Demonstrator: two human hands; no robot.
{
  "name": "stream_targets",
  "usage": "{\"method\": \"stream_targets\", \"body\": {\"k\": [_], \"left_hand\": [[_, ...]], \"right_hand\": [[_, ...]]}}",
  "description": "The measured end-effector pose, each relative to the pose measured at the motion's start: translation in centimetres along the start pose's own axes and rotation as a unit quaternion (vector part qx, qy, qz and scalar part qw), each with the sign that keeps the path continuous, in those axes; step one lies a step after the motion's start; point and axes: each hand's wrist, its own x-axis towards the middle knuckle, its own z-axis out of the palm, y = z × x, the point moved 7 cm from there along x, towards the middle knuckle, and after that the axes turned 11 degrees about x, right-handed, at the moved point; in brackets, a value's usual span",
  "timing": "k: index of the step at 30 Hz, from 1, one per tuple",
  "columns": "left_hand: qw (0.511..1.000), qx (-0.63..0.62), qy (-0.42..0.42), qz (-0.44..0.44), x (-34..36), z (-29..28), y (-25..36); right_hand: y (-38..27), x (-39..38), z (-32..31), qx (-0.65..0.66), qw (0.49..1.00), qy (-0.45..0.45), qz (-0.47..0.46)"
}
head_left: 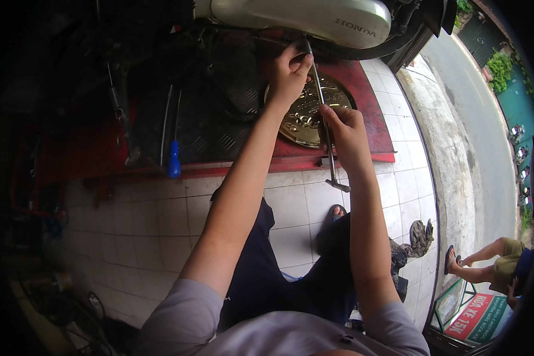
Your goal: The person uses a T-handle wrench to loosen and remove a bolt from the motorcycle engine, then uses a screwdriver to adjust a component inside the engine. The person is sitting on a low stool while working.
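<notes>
A long metal T-handle wrench [318,83] slants from beneath the pale engine-side cover [296,16] of a scooter down toward me. At its upper end, my left hand [289,77] is closed, fingers pinched around the tip close to the scooter's underside. Midway down the shaft, my right hand [345,132] grips it between thumb and fingers. The short crossbar of the wrench hangs past the platform edge, nearer to me. What the tip touches is hidden by my left fingers. Behind the shaft, a round gold embossed plate [299,121] lies on the red lift platform [374,127].
A blue-handled screwdriver [174,160] lies on the black mat [210,139] at the platform's left, its handle over the edge. The scooter's tyre [368,53] is at the far right. A dark crumpled rag [420,238] is on the white tiles. Another person [486,267] sits at the right.
</notes>
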Motion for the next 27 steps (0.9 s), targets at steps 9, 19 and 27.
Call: {"method": "stream_targets", "body": {"k": [9, 19, 27], "left_hand": [[0.869, -0.354, -0.302, -0.166, -3.6, 2.5, 1.4], [0.814, -0.452, -0.265, -0.251, -3.8, 2.8, -0.5], [0.861, -0.374, -0.204, -0.277, -3.9, 2.2, -1.0]], "right_hand": [[-1.5, 1.4, 0.7, 0.203, 0.972, -0.042, 0.108], [-2.1, 0.3, -0.2, 0.226, 0.938, -0.255, 0.068], [-1.1, -0.4, 1.1, 0.159, 0.974, -0.113, 0.118]]}}
